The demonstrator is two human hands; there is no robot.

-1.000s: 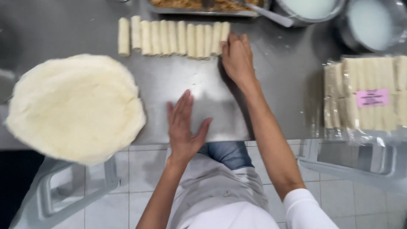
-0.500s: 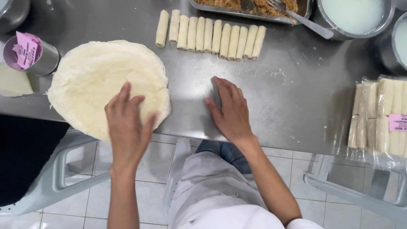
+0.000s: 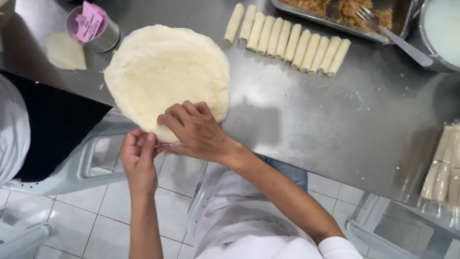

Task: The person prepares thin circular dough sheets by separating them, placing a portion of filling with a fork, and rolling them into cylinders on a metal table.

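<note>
Both hands pinch the near edge of the wrapper stack (image 3: 165,76): left hand (image 3: 140,162), right hand (image 3: 194,130); peel one sheet slowly so it won't tear

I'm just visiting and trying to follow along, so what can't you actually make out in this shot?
- Near edge of the wrapper stack, head view: hidden under the right hand and left hand, so how many sheets they pinch is unclear.
- Tray of filling: cut off by the top edge.
- Bagged rolls: cut off by the right edge.
- Bowl: only partly in frame.
</note>
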